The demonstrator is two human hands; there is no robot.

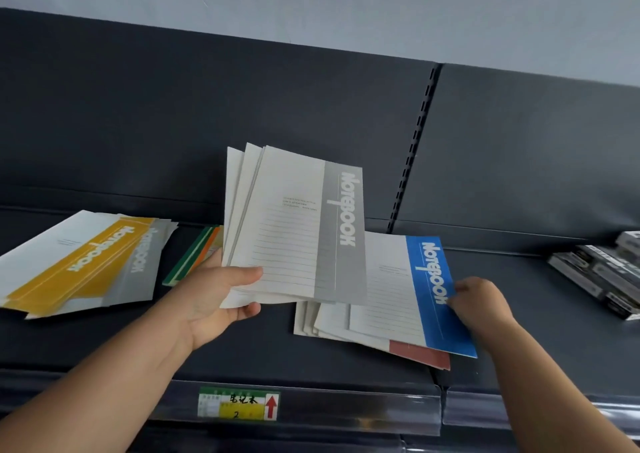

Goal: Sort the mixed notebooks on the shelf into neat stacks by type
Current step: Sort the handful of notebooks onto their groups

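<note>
1. A green, yellow and white price label (238,405) with a red arrow is sitting in the clear strip (346,409) along the shelf's (104,342) front edge.
2. Black-and-white boxes (602,272) are lying piled toward the shelf's right end.
3. A slotted upright (414,148) is running down the dark back panel (173,106).

Grey-banded notebooks (294,224) have cream, ruled covers. One notebook (433,290) carries a blue band, another (79,265) yellow. The shelf (242,355) is dark grey.

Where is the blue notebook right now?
Head view, right of centre: the blue notebook tops a loose pile on the shelf, gripped by the right hand, beside grey notebooks in the left hand.
</note>
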